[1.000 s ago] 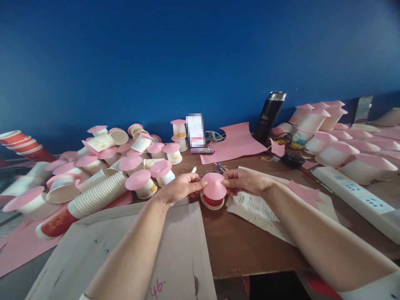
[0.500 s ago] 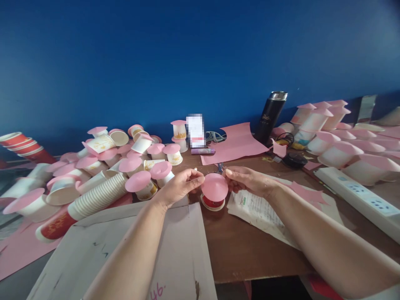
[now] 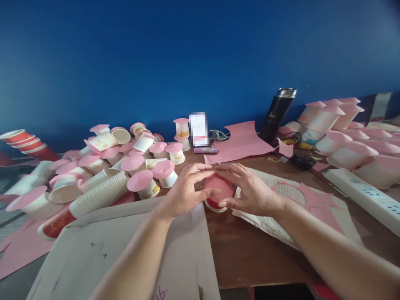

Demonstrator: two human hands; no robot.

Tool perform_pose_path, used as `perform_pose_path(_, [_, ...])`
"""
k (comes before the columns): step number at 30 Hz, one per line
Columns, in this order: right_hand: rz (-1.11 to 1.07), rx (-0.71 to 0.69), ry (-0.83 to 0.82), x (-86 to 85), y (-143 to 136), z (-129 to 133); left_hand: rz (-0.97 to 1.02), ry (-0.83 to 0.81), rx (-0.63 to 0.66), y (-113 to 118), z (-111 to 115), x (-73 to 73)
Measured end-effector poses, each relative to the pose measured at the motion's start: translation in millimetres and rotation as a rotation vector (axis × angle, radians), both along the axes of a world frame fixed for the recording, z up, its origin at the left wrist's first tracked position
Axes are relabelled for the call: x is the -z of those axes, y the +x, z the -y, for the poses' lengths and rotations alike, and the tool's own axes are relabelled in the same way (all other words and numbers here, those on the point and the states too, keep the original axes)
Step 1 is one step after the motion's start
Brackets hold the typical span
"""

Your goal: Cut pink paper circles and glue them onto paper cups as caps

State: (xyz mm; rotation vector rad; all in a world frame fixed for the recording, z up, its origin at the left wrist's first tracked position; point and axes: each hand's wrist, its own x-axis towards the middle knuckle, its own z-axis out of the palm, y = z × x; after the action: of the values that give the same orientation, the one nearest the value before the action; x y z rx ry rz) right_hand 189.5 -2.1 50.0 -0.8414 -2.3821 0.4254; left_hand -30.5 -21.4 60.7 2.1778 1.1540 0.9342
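Observation:
A small pink paper cone [image 3: 225,188] sits on top of a short red paper cup [image 3: 213,203] on the brown table. My left hand [image 3: 189,191] curves around the cone's left side, thumb across its front and fingers over the far edge. From the right, my right hand [image 3: 254,192] cups the same cone, with its thumb low near the cup. The fingertips of both hands almost meet behind the cone. Much of the cone and cup is hidden by the hands.
Several white cups with pink paper tops [image 3: 143,181] crowd the left, beside a stack of cups [image 3: 100,191] and a cardboard sheet [image 3: 125,246]. To the right lie paper scraps [image 3: 315,198] and a power strip [image 3: 365,196]. A black bottle [image 3: 277,114] and pink sheet [image 3: 239,143] stand behind.
Both hands have come inward from beside the cone and closed around it, covering most of it. The whole view has shifted slightly.

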Motion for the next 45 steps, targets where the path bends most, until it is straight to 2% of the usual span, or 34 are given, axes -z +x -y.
perform_pose_path(9, [0.085, 0.079, 0.107, 1.8, -2.2, 0.9, -0.084, 0.084, 0.003, -3.0, -4.7, 7.6])
perform_pose_path(26, [0.091, 0.118, 0.112, 4.7, -4.5, 2.5, -0.082, 0.096, 0.002, -5.1, -6.1, 9.2])
perform_pose_path(31, [0.084, 0.126, 0.091, 5.1, -4.5, 2.2, -0.07, 0.075, 0.004, -4.9, -6.6, 8.7])
perform_pose_path(45, [-0.023, 0.023, -0.08, -2.1, -1.8, -0.6, -0.041, -0.006, 0.018, -8.5, -8.3, 8.8])
